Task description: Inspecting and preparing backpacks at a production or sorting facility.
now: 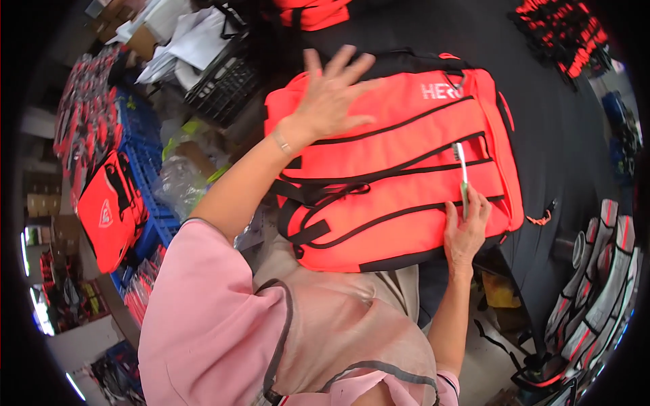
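Observation:
A bright red-orange backpack (389,95) with black trim lies flat before me, its two shoulder straps facing up. My left hand (332,101) is over the bag's upper left part, fingers spread and holding nothing; whether it presses on the fabric I cannot tell. In my right hand (467,227), low on the bag's right side, is a toothbrush (463,172) with a white and green handle. Its dark bristle head points away from me, over the ends of the straps. White lettering shows near the bag's far right corner.
The bag rests on a black-covered table (555,149). Red and black straps (562,34) are heaped at the far right; grey straps (596,291) hang nearer. To the left stand a black crate (220,88) with white sheets, blue crates (139,122) and another red bag (108,216).

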### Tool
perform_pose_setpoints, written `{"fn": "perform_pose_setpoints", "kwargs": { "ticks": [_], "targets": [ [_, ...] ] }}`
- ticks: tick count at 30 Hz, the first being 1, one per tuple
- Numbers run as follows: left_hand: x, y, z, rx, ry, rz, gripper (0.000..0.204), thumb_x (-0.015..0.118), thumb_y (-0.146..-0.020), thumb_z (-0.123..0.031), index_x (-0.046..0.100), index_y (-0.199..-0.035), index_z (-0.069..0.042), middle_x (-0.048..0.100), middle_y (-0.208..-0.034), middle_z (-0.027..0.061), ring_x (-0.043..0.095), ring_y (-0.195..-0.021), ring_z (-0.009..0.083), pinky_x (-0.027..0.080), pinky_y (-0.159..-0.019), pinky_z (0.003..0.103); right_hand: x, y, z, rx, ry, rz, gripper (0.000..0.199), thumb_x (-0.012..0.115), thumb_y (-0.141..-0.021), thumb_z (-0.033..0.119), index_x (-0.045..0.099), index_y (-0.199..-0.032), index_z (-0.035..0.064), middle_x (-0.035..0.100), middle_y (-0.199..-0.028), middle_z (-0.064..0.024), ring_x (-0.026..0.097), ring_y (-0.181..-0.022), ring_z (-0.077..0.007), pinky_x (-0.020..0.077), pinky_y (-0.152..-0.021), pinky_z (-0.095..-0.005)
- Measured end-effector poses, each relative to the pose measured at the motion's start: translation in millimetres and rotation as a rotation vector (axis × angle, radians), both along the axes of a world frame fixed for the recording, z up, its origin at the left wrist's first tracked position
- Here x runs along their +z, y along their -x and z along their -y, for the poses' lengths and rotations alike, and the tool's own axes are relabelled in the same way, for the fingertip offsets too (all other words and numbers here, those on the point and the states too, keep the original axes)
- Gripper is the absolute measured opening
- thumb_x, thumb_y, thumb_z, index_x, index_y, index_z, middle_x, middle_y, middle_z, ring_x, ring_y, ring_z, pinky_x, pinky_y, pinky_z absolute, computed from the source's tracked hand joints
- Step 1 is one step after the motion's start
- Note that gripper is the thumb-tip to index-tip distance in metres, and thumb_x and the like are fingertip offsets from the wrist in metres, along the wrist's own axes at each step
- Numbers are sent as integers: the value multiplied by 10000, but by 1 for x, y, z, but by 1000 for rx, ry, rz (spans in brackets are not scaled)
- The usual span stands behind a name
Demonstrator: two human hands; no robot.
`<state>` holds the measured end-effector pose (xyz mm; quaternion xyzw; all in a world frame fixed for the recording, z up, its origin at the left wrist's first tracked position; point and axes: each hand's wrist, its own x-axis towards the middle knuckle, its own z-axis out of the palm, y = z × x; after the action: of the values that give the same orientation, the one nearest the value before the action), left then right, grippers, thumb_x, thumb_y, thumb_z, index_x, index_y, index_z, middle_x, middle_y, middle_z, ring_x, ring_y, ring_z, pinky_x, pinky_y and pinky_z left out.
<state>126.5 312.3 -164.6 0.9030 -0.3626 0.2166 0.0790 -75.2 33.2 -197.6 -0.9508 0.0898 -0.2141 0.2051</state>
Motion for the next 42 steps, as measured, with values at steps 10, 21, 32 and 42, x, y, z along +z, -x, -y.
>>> {"fn": "perform_pose_setpoints", "kwargs": {
  "ticks": [10, 21, 32, 42],
  "targets": [
    [-84, 119, -123, 177, 1692, -1494, 988, 770, -830, -319, 126, -1533, -60, 324, -1512, 166, 411, -1342, 273, 400, -1080, 407, -10, -9, 0, 83, -65, 135, 465, 723, -857, 74, 569, -1296, 62, 512, -1169, -106, 588, -1000, -213, 537, -758, -278],
    [-101, 121, -94, 436, 1575, -1850, 262, 710, -872, -209, 707, -1025, 3, 722, -938, 85, 697, -809, 165, 569, -742, 288, 62, 74, 66, -413, -500, 564, 370, 492, -1011, 92, 490, -1364, -18, 614, -1122, -72, 414, -659, -37, 360, -558, -186],
    [-104, 119, -87, 98, 1789, -1931, 454, 533, -965, -237, 535, -1259, 109, 611, -1248, 217, 623, -1122, 326, 507, -988, 440, 27, 167, 205, -960, -373, 457, 365, 536, -965, 75, 548, -1327, 23, 641, -949, -54, 564, -662, -91, 473, -582, -238],
    [-116, 121, -95, 232, 1812, -1915, 395, 555, -952, -241, 609, -1170, 84, 666, -1150, 201, 657, -1058, 309, 530, -957, 441, -8, 197, 310, -1130, 102, 124, 304, 587, -908, 54, 636, -1205, 8, 663, -1059, -199, 649, -994, -357, 496, -885, -399]
  ]
}}
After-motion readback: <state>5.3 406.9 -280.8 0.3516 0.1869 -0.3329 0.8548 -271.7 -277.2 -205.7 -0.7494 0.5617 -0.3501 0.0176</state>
